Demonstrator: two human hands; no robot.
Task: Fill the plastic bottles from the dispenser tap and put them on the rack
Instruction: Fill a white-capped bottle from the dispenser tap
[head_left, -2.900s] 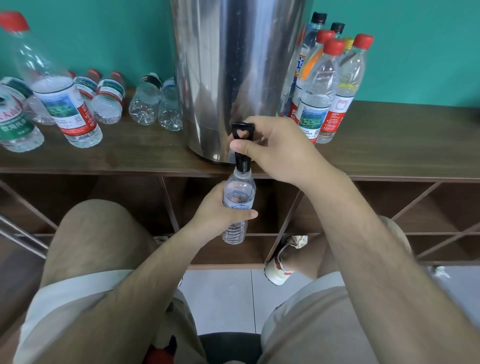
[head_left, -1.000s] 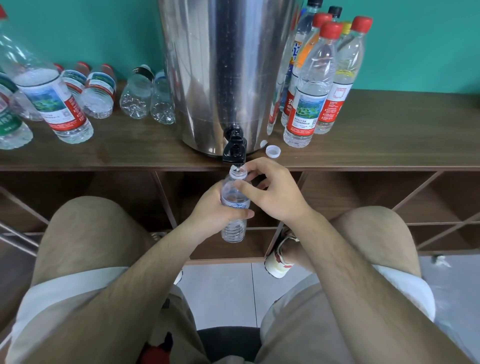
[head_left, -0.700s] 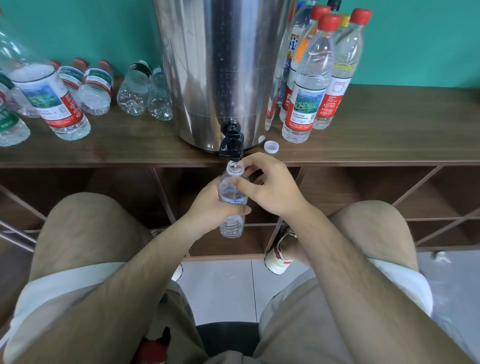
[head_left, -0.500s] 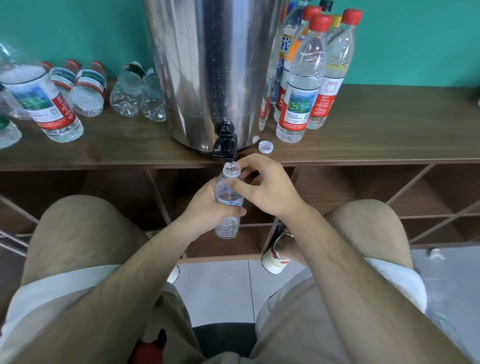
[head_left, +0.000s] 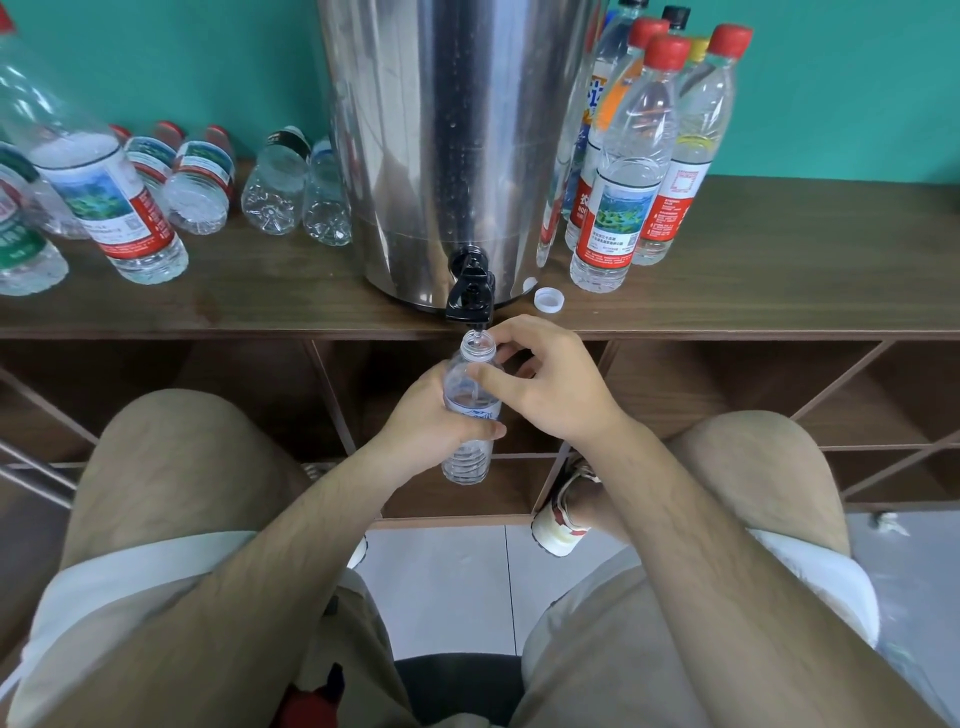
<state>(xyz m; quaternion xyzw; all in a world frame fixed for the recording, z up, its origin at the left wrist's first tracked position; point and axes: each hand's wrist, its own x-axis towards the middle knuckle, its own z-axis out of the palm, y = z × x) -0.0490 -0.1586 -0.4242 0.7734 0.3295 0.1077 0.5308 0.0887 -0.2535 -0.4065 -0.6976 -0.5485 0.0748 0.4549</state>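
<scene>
Beige shorts (head_left: 587, 654) end above bare knees (head_left: 171, 467) in broad white cuffs (head_left: 130, 566). The 2 forearms (head_left: 260, 597) are bare and hairy down to the left hand (head_left: 436, 410) and right hand (head_left: 550, 384). The right foot wears a white shoe (head_left: 558, 525) with red trim. A white edge of the other shoe (head_left: 357, 553) shows. A red-and-black patch (head_left: 311, 701) sits at the bottom edge.

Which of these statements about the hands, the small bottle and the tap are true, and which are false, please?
1. The left hand grips the small bottle under the tap. True.
2. The small bottle is capped. False: its mouth is open, and a white cap lies on the shelf top.
3. The right hand presses the tap. False: it holds the bottle's neck, below the tap.
4. Right of the dispenser stand red-capped bottles, upright. True.
</scene>
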